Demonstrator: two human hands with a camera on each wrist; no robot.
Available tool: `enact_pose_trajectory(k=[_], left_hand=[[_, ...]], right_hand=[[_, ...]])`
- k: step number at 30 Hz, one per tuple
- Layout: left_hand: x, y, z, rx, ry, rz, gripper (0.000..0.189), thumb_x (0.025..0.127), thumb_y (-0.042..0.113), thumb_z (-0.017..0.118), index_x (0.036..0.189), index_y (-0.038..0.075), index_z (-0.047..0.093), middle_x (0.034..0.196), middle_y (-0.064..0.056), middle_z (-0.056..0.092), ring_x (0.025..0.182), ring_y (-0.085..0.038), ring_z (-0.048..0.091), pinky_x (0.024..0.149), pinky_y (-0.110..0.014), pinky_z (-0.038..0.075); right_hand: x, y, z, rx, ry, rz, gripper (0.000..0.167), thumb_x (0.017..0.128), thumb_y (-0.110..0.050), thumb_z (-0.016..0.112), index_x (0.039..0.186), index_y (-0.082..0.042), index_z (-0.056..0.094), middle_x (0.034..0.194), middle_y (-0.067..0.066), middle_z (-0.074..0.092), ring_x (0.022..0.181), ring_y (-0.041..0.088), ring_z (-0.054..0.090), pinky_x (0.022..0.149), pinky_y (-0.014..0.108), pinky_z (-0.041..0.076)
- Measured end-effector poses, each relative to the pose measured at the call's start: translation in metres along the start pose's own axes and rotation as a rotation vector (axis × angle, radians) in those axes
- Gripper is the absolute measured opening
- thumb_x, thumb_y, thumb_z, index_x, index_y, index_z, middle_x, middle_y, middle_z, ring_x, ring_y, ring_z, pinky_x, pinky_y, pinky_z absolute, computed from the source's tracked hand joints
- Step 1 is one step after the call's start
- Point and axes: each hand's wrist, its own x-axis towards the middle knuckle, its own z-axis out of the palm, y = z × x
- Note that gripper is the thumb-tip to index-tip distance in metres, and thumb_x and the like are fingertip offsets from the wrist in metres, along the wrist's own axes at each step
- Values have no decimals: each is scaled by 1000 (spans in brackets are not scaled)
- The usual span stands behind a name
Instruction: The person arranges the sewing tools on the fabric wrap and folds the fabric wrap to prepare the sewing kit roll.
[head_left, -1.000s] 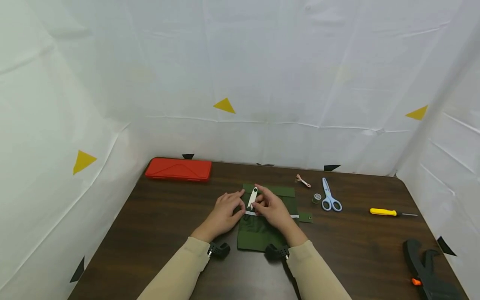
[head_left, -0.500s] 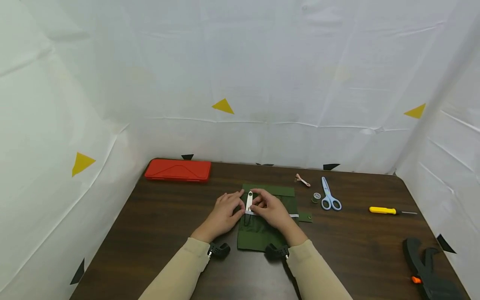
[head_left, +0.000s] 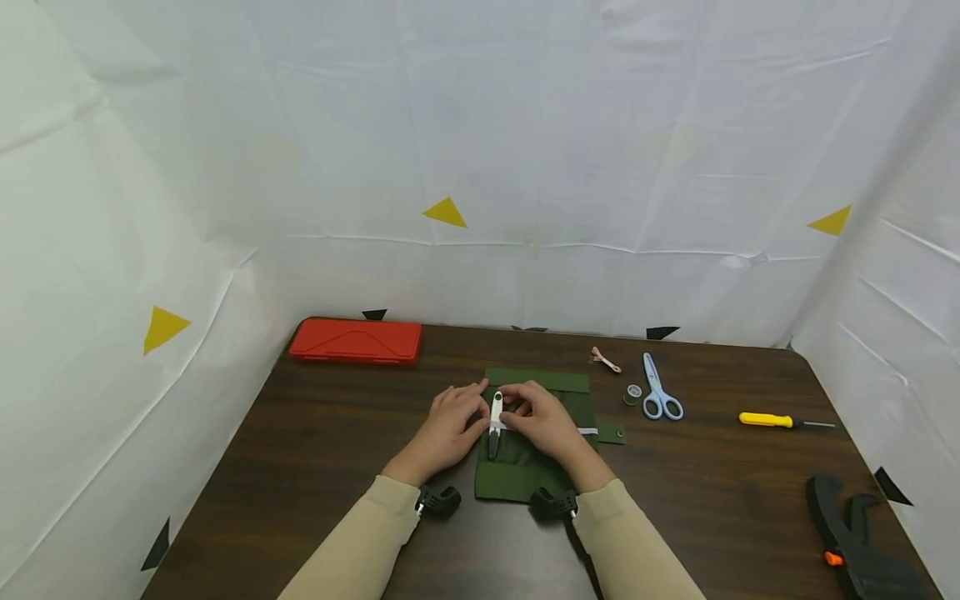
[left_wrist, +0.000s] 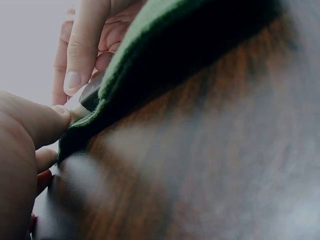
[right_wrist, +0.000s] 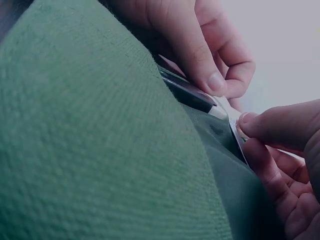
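Observation:
A green fabric pouch [head_left: 536, 482] with a white elastic strap [head_left: 589, 431] and a snap tab lies unfolded on the table. A slim tool like thread snips, white-handled [head_left: 497, 407] with a hole at its top and a dark narrow lower end, lies lengthwise across the strap near the pouch's left edge. My right hand [head_left: 543, 421] pinches this tool from the right, its index finger by the upper end. My left hand [head_left: 446, 429] has thumb and index finger pinched at the pouch's left edge, by the strap. In the left wrist view the fabric edge [left_wrist: 100, 102] partly hides the tool.
Blue scissors [head_left: 658, 393], a small round spool-like item [head_left: 632, 395] and a small pink-and-white item [head_left: 604, 360] lie to the right. Further right are a yellow screwdriver [head_left: 772, 421] and a black clamp [head_left: 855, 533]. A red case [head_left: 356, 340] sits at the back left.
The tool has slid down towards me, straightening from a slant, and its dark end now shows below the strap. My right hand has shifted slightly with it; my left hand has stayed put.

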Motion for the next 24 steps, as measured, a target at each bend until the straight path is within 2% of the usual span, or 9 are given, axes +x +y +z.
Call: enact_pose_trajectory(k=[5, 10, 16, 19, 21, 24], left_hand=[[-2, 0, -1, 16, 5, 7, 10, 111, 26, 66, 103, 26, 59, 172, -10, 46, 160, -33, 42, 133, -66, 20], [-2, 1, -1, 16, 8, 3, 10, 111, 26, 66, 103, 26, 60, 172, -10, 46, 159, -33, 43, 133, -66, 20], [-2, 3, 0, 10, 8, -12, 10, 110, 26, 67, 103, 26, 60, 173, -9, 46, 158, -33, 44, 133, -66, 21], [-2, 3, 0, 1, -5, -26, 12, 109, 31, 68, 104, 26, 58, 174, -7, 44, 159, -32, 43, 134, -65, 19], [-1, 3, 0, 0, -15, -34, 16, 108, 38, 70, 109, 26, 60, 175, -6, 43, 160, -30, 41, 134, -65, 18], [0, 4, 0, 23, -37, -37, 37, 105, 51, 71, 131, 26, 64, 176, -5, 40, 162, -31, 38, 135, -64, 17]], right_hand=[[0, -1, 1, 16, -10, -1, 43, 103, -16, 77, 145, -13, 69, 127, 7, 68, 94, 15, 67, 80, 29, 59], [-2, -2, 1, 22, -12, 18, 38, 104, -18, 76, 142, -16, 72, 123, 3, 70, 94, 15, 67, 81, 30, 58], [-2, 2, 0, 125, 8, 17, 33, 107, -18, 72, 140, -14, 72, 121, 8, 69, 86, 18, 69, 76, 32, 61], [-3, 3, -1, 171, 11, 11, 31, 108, -18, 71, 139, -13, 72, 120, 11, 68, 85, 21, 70, 77, 32, 62], [-3, 4, -2, 216, 16, 0, 30, 108, -18, 70, 138, -12, 72, 120, 14, 69, 87, 24, 71, 78, 32, 63], [-4, 6, -5, 298, 22, -36, 31, 109, -19, 70, 138, -9, 71, 121, 21, 69, 90, 29, 72, 79, 34, 66]])
